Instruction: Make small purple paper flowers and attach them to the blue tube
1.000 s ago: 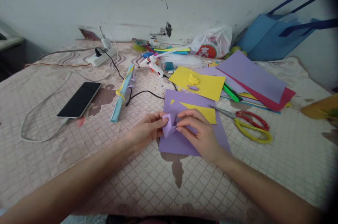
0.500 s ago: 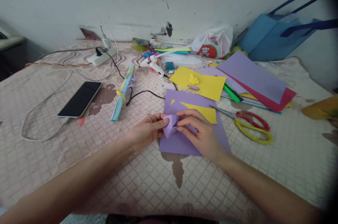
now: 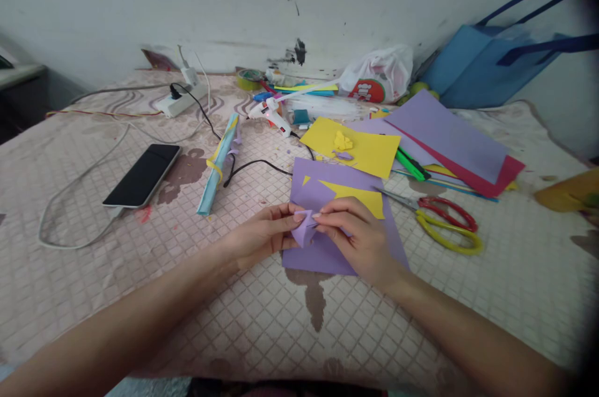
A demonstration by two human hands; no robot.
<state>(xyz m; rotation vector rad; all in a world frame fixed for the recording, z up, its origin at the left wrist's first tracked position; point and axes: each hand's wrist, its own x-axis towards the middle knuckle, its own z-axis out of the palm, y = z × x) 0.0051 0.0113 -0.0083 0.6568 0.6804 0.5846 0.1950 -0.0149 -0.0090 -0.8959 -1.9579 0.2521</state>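
A small folded piece of purple paper (image 3: 304,233) is held between my two hands. My left hand (image 3: 266,230) pinches its left side, thumb on top. The fingertips of my right hand (image 3: 353,231) grip its right edge. Beneath them lies a larger purple sheet (image 3: 322,263) with yellow paper pieces (image 3: 362,198) on it. Scissors (image 3: 447,230) with red and yellow handles rest to the right, their blades reaching over the sheet.
Left of my hands are a phone (image 3: 143,176) on a cable and a blue paper roll (image 3: 216,166). Behind are a glue gun (image 3: 272,116), a yellow sheet (image 3: 369,156), a green cutter (image 3: 412,164), a plastic bag (image 3: 381,75) and a blue bag (image 3: 482,66).
The small purple piece has turned and dipped slightly, with its shape more closed. My right fingers have drawn together at its upper right edge.
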